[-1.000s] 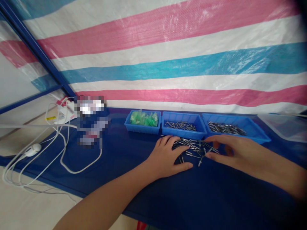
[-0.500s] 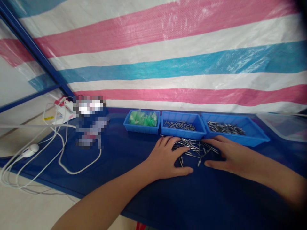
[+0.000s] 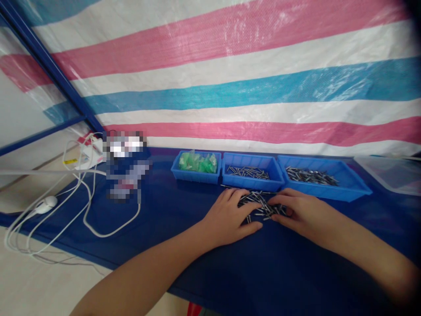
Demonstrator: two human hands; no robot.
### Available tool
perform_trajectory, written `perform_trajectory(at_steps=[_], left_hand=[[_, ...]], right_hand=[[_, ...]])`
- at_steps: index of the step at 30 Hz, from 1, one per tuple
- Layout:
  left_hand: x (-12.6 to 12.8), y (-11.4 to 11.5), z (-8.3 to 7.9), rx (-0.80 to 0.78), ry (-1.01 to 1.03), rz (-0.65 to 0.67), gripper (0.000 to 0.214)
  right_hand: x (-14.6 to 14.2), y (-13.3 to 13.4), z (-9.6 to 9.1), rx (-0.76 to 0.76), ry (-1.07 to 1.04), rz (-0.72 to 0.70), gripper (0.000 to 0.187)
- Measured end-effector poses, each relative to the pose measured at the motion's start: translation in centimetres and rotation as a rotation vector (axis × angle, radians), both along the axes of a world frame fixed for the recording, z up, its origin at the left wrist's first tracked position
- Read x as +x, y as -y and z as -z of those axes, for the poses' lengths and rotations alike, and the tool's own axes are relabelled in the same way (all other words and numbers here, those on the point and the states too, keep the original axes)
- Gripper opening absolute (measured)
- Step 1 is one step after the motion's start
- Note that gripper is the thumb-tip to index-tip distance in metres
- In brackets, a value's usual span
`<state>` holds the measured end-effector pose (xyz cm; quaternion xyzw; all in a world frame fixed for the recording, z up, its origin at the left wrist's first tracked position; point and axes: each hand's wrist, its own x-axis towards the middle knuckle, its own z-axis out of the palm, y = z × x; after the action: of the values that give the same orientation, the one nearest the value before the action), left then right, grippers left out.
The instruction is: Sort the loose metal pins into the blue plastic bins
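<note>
A loose pile of metal blind rivets [image 3: 255,199] lies on the dark blue table between my two hands. My left hand [image 3: 226,215] rests along the pile's left side, fingers spread and thumb stretched out, touching the rivets. From the right, my right hand [image 3: 302,213] curves round the other side of the pile. Rivets lie in the gap between its thumb and fingers, which stay apart. Some rivets are hidden beneath both hands. Just behind the pile stand a blue bin of rivets [image 3: 251,158] and, to its right, another blue bin with small metal pieces [image 3: 348,171].
A third blue bin [image 3: 197,176] at the left holds green plastic packets [image 3: 199,163]. A clear plastic tray [image 3: 388,173] lies at the far right. White cables [image 3: 88,206] run over the table's left end, near a blurred object [image 3: 126,182]. Striped sheeting [image 3: 230,96] hangs behind.
My right hand has moved left, its thumb and fingers closing in and pushing the rivets into a tighter pile. My left hand stays almost in place, its thumb slightly raised.
</note>
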<state>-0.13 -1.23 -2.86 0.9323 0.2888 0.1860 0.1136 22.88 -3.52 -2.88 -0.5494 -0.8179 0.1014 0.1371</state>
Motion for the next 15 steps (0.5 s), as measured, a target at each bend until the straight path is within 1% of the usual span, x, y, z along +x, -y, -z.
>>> perform_trajectory(at_steps=[3, 7, 11, 15], left_hand=[[0.0, 0.0, 0.1, 0.001, 0.001, -0.002, 0.044], [0.0, 0.0, 0.2, -0.001, 0.010, -0.005, 0.043], [0.0, 0.0, 0.2, -0.005, 0.022, -0.004, 0.044], [-0.1, 0.1, 0.2, -0.014, 0.016, -0.010, 0.045]], right_hand=[[-0.5, -0.1, -0.4, -0.018, -0.017, 0.008, 0.017], [-0.7, -0.1, -0.8, -0.023, -0.051, -0.007, 0.017], [-0.4, -0.1, -1.0, 0.008, -0.074, -0.026, 0.019], [-0.3, -0.1, -1.3, 0.071, -0.090, 0.018, 0.022]])
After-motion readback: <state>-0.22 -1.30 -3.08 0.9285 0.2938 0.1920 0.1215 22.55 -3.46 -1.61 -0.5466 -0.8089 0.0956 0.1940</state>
